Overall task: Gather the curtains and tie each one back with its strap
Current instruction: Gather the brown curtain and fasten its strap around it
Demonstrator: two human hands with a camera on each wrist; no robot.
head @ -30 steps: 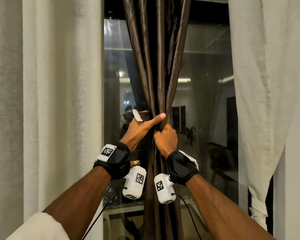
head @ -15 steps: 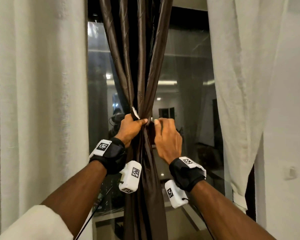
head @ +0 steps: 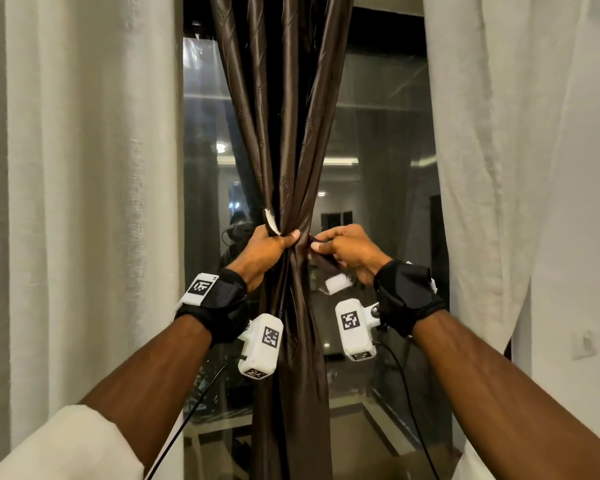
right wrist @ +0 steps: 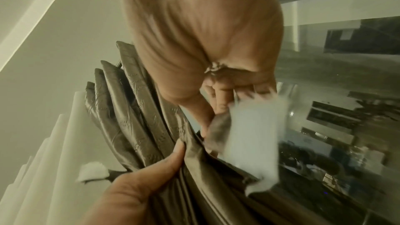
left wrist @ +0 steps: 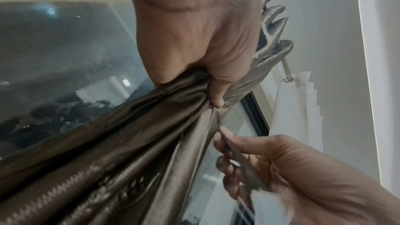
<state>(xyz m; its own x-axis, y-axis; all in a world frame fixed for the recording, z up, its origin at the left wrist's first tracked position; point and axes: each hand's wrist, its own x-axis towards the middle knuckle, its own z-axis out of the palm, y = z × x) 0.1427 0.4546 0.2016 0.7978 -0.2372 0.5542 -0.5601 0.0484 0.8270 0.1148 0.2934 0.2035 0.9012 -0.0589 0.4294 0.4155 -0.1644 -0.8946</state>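
A left hand [head: 269, 245] is gripping the gathered brown curtain [head: 284, 133] while the right hand [head: 347, 249] beside it is pinching the strap [head: 323, 261].

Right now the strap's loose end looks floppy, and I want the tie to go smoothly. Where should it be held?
Probably just behind its white tab, from the curtain's right, where the right hand already pinches the strap. The left hand grips the bunched curtain and the strap's other end.

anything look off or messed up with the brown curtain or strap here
Nothing looks damaged. The brown curtain is bunched evenly in the left hand. The strap is not yet fastened: one white-tipped end pokes above that fist, the other is pinched by the right hand.
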